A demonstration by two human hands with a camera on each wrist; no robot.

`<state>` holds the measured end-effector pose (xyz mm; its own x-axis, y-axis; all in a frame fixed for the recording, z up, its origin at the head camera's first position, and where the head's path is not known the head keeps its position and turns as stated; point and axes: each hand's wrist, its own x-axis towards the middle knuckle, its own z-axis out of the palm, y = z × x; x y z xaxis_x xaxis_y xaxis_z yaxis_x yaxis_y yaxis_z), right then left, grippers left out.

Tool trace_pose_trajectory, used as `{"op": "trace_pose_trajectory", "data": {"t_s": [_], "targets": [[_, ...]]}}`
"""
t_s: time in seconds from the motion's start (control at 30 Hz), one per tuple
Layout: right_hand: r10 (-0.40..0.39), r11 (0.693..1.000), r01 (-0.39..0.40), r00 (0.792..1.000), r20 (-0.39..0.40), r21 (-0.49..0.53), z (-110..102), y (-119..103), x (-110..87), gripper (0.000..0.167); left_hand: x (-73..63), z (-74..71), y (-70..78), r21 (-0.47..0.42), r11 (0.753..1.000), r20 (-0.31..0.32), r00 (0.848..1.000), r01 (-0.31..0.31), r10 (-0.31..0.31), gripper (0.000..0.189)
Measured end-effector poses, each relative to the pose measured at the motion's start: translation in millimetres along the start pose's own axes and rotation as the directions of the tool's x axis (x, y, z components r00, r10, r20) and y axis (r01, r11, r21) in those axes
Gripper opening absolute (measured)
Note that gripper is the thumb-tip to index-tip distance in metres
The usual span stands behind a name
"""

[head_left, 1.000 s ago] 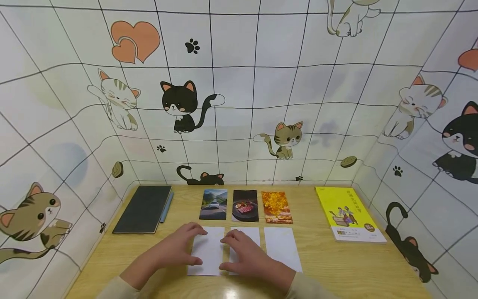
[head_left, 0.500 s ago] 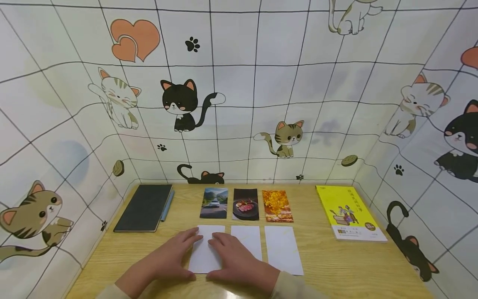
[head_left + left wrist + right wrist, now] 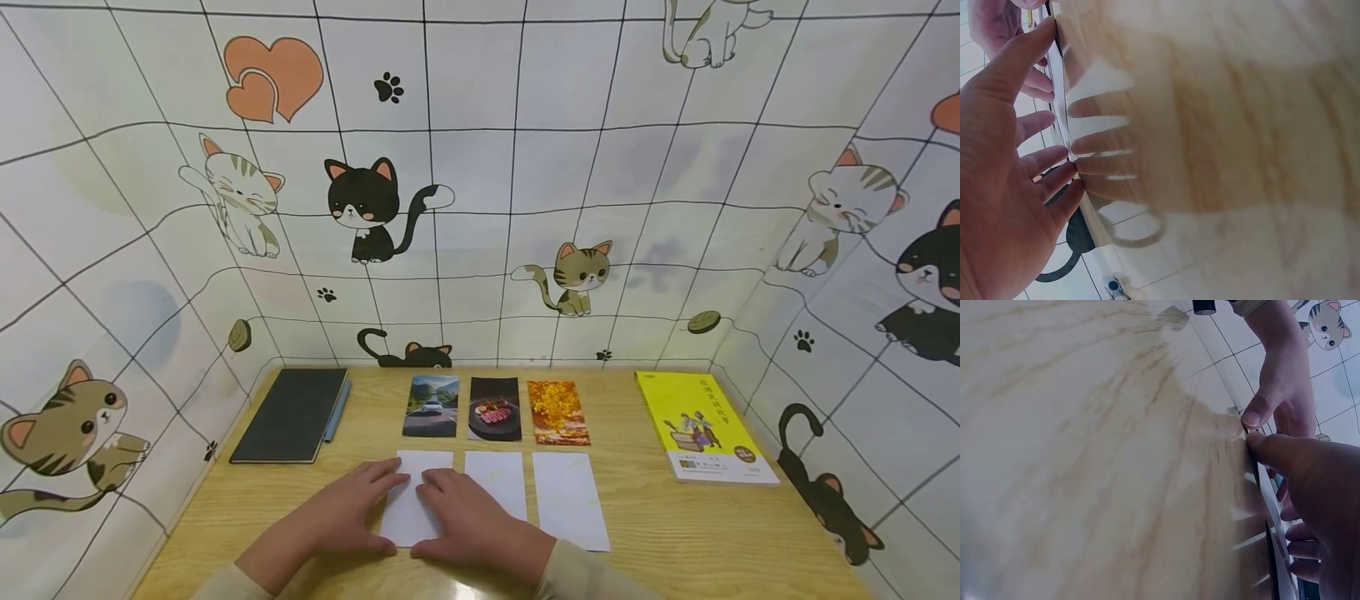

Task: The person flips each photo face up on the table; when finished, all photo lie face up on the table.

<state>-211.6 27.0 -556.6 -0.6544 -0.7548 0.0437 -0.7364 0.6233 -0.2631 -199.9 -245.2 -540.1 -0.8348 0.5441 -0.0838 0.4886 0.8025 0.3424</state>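
Note:
Three white cards lie in a row on the wooden table: a left card (image 3: 411,504), a middle card (image 3: 501,482) partly covered by a hand, and a right card (image 3: 570,500). My left hand (image 3: 347,510) rests along the left card's left side, fingers loosely extended. At that card's right side is my right hand (image 3: 471,527), thumb near its lower edge, also covering part of the middle card. Neither hand visibly grips anything. In the left wrist view the left hand's fingers (image 3: 1054,181) touch down at the surface. The thumbs almost meet in the right wrist view.
Behind the white cards lie a car photo card (image 3: 431,407), a food photo card (image 3: 494,410) and an autumn-leaves photo card (image 3: 558,412). A black notebook (image 3: 288,415) with a blue pen (image 3: 337,411) is at left, a yellow book (image 3: 705,425) at right. Cat-patterned walls enclose the table.
Both hands have come down onto the table around the left white card; the right hand shifted left, uncovering more of the middle card. Over the last half second they have hardly moved.

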Motion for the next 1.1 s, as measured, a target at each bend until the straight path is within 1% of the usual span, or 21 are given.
{"op": "trace_pose_trajectory", "data": {"t_s": [0.3, 0.37, 0.47, 0.53, 0.6, 0.67, 0.8, 0.93, 1.0, 1.1], "targets": [[-0.003, 1.000, 0.003, 1.000, 0.003, -0.021, 2.0, 0.3, 0.5, 0.081, 2.2, 1.3, 1.0, 0.031, 0.999, 0.001, 1.000, -0.020, 0.020, 0.097], [-0.009, 1.000, 0.009, 1.000, 0.000, -0.023, 2.2, 0.4, 0.0, 0.079, 2.4, 1.4, 1.7, 0.026, 0.999, 0.002, 1.000, -0.022, 0.022, 0.097], [-0.019, 1.000, 0.019, 1.000, -0.006, -0.023, 2.4, 1.1, -0.6, 0.078, 1.6, 0.8, 3.5, -0.005, 1.000, 0.003, 1.000, -0.021, 0.021, 0.094], [-0.030, 0.999, 0.030, 0.999, -0.012, -0.020, 2.1, 1.5, -0.9, 0.077, 1.2, 0.5, 4.6, -0.030, 0.999, 0.004, 1.000, -0.020, 0.020, 0.089], [-0.039, 0.999, 0.038, 0.999, -0.020, -0.016, 1.7, 1.8, -0.5, 0.074, 1.4, 0.9, 5.1, -0.048, 0.999, 0.005, 1.000, -0.023, 0.024, 0.079], [-0.045, 0.999, 0.044, 0.999, -0.024, -0.015, 1.4, 1.7, 0.1, 0.072, 1.4, 1.4, 5.4, -0.049, 0.998, 0.004, 0.999, -0.032, 0.033, 0.069], [-0.042, 0.999, 0.042, 0.999, -0.018, -0.002, 0.9, 2.0, 2.0, 0.068, 1.7, 1.6, 6.7, -0.038, 0.995, -0.014, 0.996, -0.088, 0.087, 0.057], [-0.035, 0.999, 0.035, 0.999, -0.003, 0.023, 0.7, 2.9, 3.5, 0.066, 1.6, 1.2, 8.2, -0.020, 0.989, -0.034, 0.989, -0.146, 0.145, 0.048], [-0.038, 0.998, 0.038, 0.999, 0.001, 0.040, -0.3, 3.4, 3.4, 0.066, 1.5, 1.5, 8.5, -0.017, 0.987, -0.040, 0.986, -0.160, 0.159, 0.044], [-0.058, 0.997, 0.058, 0.998, 0.000, 0.051, -0.4, 5.5, 2.7, 0.064, 2.0, 2.2, 8.5, -0.024, 0.987, -0.040, 0.986, -0.161, 0.160, 0.039]]}}
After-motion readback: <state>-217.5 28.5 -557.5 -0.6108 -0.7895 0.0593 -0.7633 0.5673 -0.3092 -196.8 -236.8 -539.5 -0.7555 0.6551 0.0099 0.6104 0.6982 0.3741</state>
